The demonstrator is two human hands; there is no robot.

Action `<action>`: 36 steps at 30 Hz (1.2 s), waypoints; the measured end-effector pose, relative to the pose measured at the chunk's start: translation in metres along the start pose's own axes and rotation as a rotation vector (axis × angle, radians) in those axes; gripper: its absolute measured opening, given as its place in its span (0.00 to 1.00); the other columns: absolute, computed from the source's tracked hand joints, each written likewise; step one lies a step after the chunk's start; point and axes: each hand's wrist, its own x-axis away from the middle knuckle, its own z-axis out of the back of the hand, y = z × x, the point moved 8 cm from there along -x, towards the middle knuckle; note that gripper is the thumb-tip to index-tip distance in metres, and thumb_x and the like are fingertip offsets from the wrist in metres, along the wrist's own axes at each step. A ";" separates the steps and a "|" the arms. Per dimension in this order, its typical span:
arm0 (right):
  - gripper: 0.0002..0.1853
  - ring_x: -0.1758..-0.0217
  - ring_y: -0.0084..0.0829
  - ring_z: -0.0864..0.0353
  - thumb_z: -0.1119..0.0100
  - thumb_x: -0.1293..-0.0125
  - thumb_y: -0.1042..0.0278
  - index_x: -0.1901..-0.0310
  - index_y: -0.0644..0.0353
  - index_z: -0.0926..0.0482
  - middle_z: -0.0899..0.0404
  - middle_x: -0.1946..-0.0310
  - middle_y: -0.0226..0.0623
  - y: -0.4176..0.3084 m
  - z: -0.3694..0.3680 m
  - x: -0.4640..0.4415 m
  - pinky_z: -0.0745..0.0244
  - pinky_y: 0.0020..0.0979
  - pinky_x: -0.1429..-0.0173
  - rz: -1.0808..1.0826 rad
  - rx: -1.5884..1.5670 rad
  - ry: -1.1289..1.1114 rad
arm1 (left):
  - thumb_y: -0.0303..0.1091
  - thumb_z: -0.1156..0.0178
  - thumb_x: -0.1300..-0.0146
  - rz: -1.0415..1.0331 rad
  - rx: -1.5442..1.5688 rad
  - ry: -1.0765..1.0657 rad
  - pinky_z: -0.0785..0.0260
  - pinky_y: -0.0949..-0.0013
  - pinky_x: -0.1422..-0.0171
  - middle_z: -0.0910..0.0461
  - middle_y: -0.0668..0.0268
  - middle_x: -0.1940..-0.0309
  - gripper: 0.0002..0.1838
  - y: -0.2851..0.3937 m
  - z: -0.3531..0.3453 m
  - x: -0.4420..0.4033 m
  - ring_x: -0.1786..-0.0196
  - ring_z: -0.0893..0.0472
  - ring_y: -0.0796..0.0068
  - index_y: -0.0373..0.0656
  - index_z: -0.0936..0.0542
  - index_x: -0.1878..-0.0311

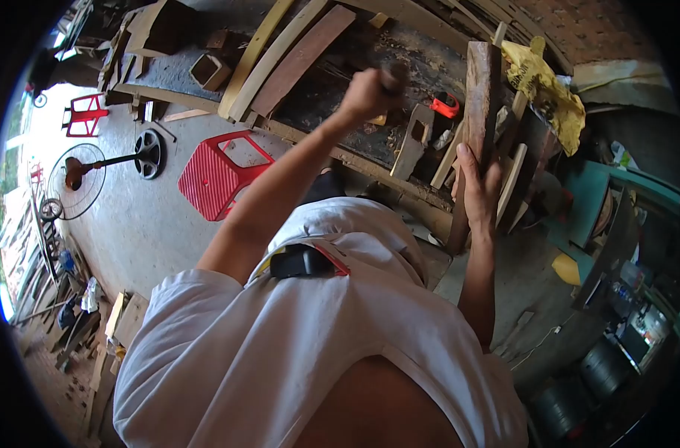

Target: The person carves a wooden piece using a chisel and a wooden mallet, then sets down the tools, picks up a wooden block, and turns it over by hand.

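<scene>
My left hand (366,95) is closed in a fist above the dark workbench. At its far side is a dark brownish, rounded thing, too blurred to name. My right hand (480,183) grips a thick, rough wooden beam (482,97) near its lower end. The thumb lies along the near face, and the fingers wrap round the side. The beam slants up across the bench's right part. Left of it lie a red tape measure (445,104) and a flat piece of wood with a cut-out (411,149). A reddish board (302,63) rests left of my left hand.
Long pale planks (258,56) and a small hollow wooden box (210,72) lie on the bench. A yellow plastic bag (545,89) hangs at the right. Behind my left arm stands a red plastic stool (209,179), with a fan (75,173) farther left. Scrap wood is piled at far left.
</scene>
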 end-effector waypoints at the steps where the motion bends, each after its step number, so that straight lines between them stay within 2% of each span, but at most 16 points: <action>1: 0.23 0.75 0.22 0.24 0.37 0.31 0.52 0.48 0.66 0.24 0.22 0.67 0.32 0.003 -0.001 0.002 0.28 0.28 0.75 -0.082 -0.029 -0.001 | 0.43 0.26 0.52 0.062 0.071 0.032 0.21 0.62 0.56 0.13 0.55 0.69 0.18 -0.006 0.014 -0.003 0.63 0.12 0.66 0.39 0.14 0.64; 2: 0.23 0.80 0.18 0.28 0.36 0.31 0.52 0.48 0.66 0.24 0.24 0.69 0.31 -0.001 -0.002 0.004 0.34 0.24 0.82 -0.063 -0.065 0.025 | 0.43 0.26 0.51 0.032 0.142 0.039 0.21 0.62 0.56 0.13 0.56 0.69 0.17 -0.008 0.022 -0.005 0.63 0.12 0.67 0.39 0.14 0.65; 7: 0.24 0.83 0.19 0.29 0.35 0.32 0.51 0.48 0.66 0.24 0.24 0.72 0.31 0.005 -0.009 0.012 0.32 0.24 0.81 -0.066 -0.106 0.005 | 0.44 0.28 0.50 0.001 0.218 0.008 0.21 0.62 0.55 0.13 0.57 0.71 0.16 0.004 0.022 -0.004 0.64 0.12 0.66 0.40 0.14 0.65; 14: 0.26 0.81 0.16 0.30 0.35 0.32 0.52 0.45 0.67 0.26 0.24 0.70 0.31 -0.032 -0.015 0.014 0.33 0.22 0.80 -0.004 -0.086 0.020 | 0.42 0.29 0.51 -0.039 -0.068 0.040 0.21 0.56 0.55 0.15 0.51 0.69 0.16 0.022 0.003 -0.003 0.61 0.14 0.48 0.41 0.15 0.65; 17: 0.29 0.77 0.24 0.23 0.34 0.33 0.50 0.43 0.67 0.27 0.20 0.66 0.36 -0.056 -0.015 0.007 0.27 0.28 0.74 0.143 -0.091 0.066 | 0.41 0.29 0.51 -0.153 -0.083 -0.015 0.21 0.54 0.55 0.15 0.50 0.68 0.17 0.049 -0.009 0.008 0.61 0.15 0.46 0.42 0.15 0.61; 19: 0.30 0.70 0.40 0.15 0.34 0.34 0.48 0.44 0.67 0.27 0.16 0.63 0.48 -0.052 -0.019 -0.002 0.21 0.38 0.65 0.282 0.183 0.167 | 0.40 0.28 0.52 -0.153 -0.124 -0.038 0.21 0.52 0.54 0.15 0.49 0.67 0.18 0.058 -0.017 0.013 0.60 0.16 0.45 0.43 0.15 0.57; 20: 0.31 0.60 0.54 0.13 0.34 0.36 0.45 0.43 0.64 0.27 0.16 0.62 0.57 -0.042 -0.030 -0.013 0.21 0.45 0.57 0.268 0.240 0.053 | 0.39 0.28 0.52 -0.159 -0.142 -0.015 0.21 0.52 0.54 0.15 0.49 0.67 0.18 0.063 -0.019 0.015 0.60 0.16 0.45 0.44 0.15 0.57; 21: 0.30 0.59 0.56 0.14 0.35 0.35 0.44 0.43 0.62 0.26 0.16 0.65 0.58 -0.038 -0.035 -0.016 0.21 0.46 0.58 0.271 0.430 0.027 | 0.38 0.28 0.52 -0.163 -0.160 0.007 0.21 0.52 0.54 0.15 0.49 0.67 0.18 0.065 -0.020 0.017 0.60 0.16 0.46 0.44 0.15 0.56; 24: 0.30 0.60 0.58 0.14 0.36 0.36 0.42 0.45 0.62 0.26 0.16 0.65 0.57 -0.046 -0.033 -0.015 0.21 0.48 0.58 0.282 0.377 -0.025 | 0.38 0.28 0.51 -0.189 -0.167 -0.020 0.21 0.52 0.54 0.16 0.48 0.66 0.18 0.070 -0.018 0.015 0.60 0.16 0.45 0.44 0.15 0.56; 26: 0.30 0.61 0.60 0.15 0.36 0.36 0.41 0.48 0.63 0.25 0.16 0.65 0.56 -0.069 -0.027 -0.002 0.21 0.50 0.59 0.317 0.142 0.113 | 0.39 0.29 0.51 -0.175 -0.136 -0.026 0.21 0.52 0.54 0.16 0.49 0.66 0.17 0.071 -0.020 0.018 0.60 0.16 0.45 0.43 0.15 0.58; 29: 0.30 0.61 0.58 0.14 0.36 0.35 0.44 0.46 0.63 0.25 0.16 0.66 0.55 -0.033 -0.036 -0.016 0.21 0.50 0.59 0.280 0.432 0.040 | 0.39 0.29 0.51 -0.180 -0.174 -0.034 0.21 0.53 0.55 0.15 0.50 0.67 0.16 0.064 -0.026 0.017 0.61 0.16 0.46 0.42 0.15 0.60; 31: 0.29 0.64 0.53 0.13 0.36 0.34 0.47 0.43 0.64 0.26 0.15 0.67 0.51 -0.034 -0.027 -0.019 0.21 0.46 0.60 0.256 0.480 0.037 | 0.41 0.29 0.51 -0.269 -0.141 -0.013 0.21 0.55 0.56 0.15 0.51 0.69 0.15 0.070 -0.016 0.011 0.63 0.14 0.49 0.42 0.15 0.62; 33: 0.29 0.68 0.47 0.14 0.35 0.34 0.48 0.43 0.65 0.26 0.15 0.67 0.45 -0.032 -0.027 -0.015 0.20 0.44 0.60 0.206 0.170 -0.086 | 0.42 0.28 0.52 -0.092 -0.215 -0.166 0.20 0.58 0.57 0.14 0.53 0.70 0.16 0.047 -0.010 0.001 0.64 0.13 0.55 0.41 0.15 0.64; 34: 0.29 0.76 0.37 0.19 0.35 0.34 0.48 0.44 0.65 0.26 0.17 0.69 0.39 -0.033 -0.025 -0.013 0.21 0.38 0.67 0.267 0.070 -0.044 | 0.42 0.26 0.54 -0.162 -0.086 -0.055 0.20 0.61 0.57 0.14 0.55 0.71 0.17 0.017 -0.007 -0.009 0.63 0.12 0.61 0.41 0.14 0.64; 35: 0.29 0.76 0.37 0.19 0.35 0.34 0.48 0.44 0.65 0.26 0.17 0.69 0.39 -0.030 -0.023 -0.011 0.21 0.38 0.67 0.263 0.071 -0.040 | 0.41 0.26 0.52 -0.046 0.029 -0.065 0.20 0.64 0.56 0.12 0.60 0.69 0.16 0.007 0.002 -0.009 0.63 0.11 0.67 0.42 0.13 0.63; 36: 0.28 0.78 0.32 0.21 0.35 0.34 0.47 0.44 0.65 0.25 0.18 0.70 0.36 -0.021 -0.021 -0.009 0.24 0.35 0.71 0.176 0.042 -0.033 | 0.39 0.26 0.51 -0.056 0.124 -0.063 0.20 0.65 0.55 0.12 0.62 0.68 0.14 0.006 0.010 -0.008 0.62 0.12 0.71 0.43 0.13 0.62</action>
